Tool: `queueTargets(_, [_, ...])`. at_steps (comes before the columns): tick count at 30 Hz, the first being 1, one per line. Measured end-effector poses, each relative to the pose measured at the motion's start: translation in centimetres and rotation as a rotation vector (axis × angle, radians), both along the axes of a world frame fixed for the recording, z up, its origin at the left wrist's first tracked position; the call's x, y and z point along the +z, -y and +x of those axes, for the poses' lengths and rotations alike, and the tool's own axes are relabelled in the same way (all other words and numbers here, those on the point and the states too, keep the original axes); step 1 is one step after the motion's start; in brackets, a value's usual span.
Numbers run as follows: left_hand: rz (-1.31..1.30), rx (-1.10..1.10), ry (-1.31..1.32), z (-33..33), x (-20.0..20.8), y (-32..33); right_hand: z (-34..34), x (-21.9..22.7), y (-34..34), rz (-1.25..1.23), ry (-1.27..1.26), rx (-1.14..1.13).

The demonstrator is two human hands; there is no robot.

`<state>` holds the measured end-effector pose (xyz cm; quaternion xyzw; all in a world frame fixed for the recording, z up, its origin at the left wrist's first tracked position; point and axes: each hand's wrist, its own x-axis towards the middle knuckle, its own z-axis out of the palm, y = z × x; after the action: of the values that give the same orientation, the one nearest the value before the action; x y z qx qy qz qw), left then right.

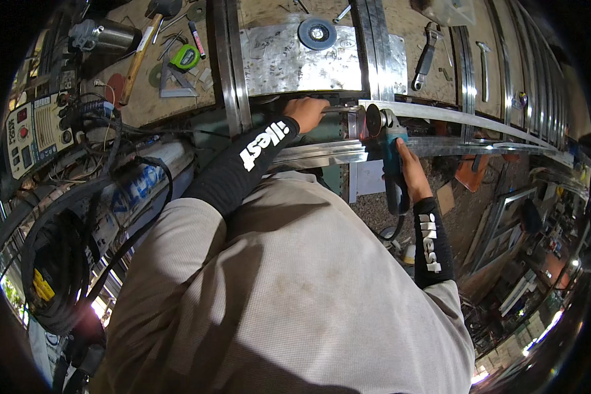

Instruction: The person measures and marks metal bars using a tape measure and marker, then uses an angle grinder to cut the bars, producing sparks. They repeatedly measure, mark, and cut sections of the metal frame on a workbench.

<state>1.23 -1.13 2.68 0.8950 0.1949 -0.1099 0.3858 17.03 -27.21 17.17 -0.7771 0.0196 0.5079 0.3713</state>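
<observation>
My right hand is wrapped round the body of a teal and black angle grinder. The grinder's dark disc stands on edge at the end of a long flat metal strip; whether they touch I cannot tell. Left of the disc, my left hand is closed on a thin metal bar that points toward the disc. Its grasping fingertips are partly hidden. A shiny metal channel runs crosswise below both hands.
Metal tubes cross the bench. On it lie a grinding disc, a green tape measure, an adjustable wrench and a hammer. A welding machine with cables stands at left. Metal frames lie lower right.
</observation>
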Motion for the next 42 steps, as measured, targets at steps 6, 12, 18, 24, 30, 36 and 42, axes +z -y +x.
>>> queueTargets(6, [-0.021, -0.003, -0.063, 0.2, 0.2, -0.1, 0.2, -0.7, 0.2, 0.052, 0.014, -0.039])
queueTargets(12, [0.011, -0.003, -0.037, 0.1, 0.2, 0.1, 0.3, -1.4, 0.1, 0.039, 0.059, -0.032])
queueTargets(18, [0.004, -0.008, -0.06, 0.2, 0.0, 0.1, 0.0, -0.6, -0.2, 0.059, 0.021, -0.012])
queueTargets(24, [0.028, 0.022, 0.008, 0.1, -0.7, 0.3, 0.1, -0.8, -0.5, 0.029, 0.02, -0.04])
queueTargets(30, [0.01, 0.02, -0.027, 0.1, -0.3, 0.2, 0.4, -0.6, -0.7, 0.074, 0.0, -0.001])
queueTargets(36, [0.006, 0.013, -0.019, 0.1, 0.0, 0.2, 0.4, -0.2, -1.3, -0.014, 0.035, 0.006])
queueTargets(42, [0.032, 0.017, -0.031, 0.2, -0.1, 0.4, 0.7, -0.4, -1.6, 0.034, 0.029, 0.013])
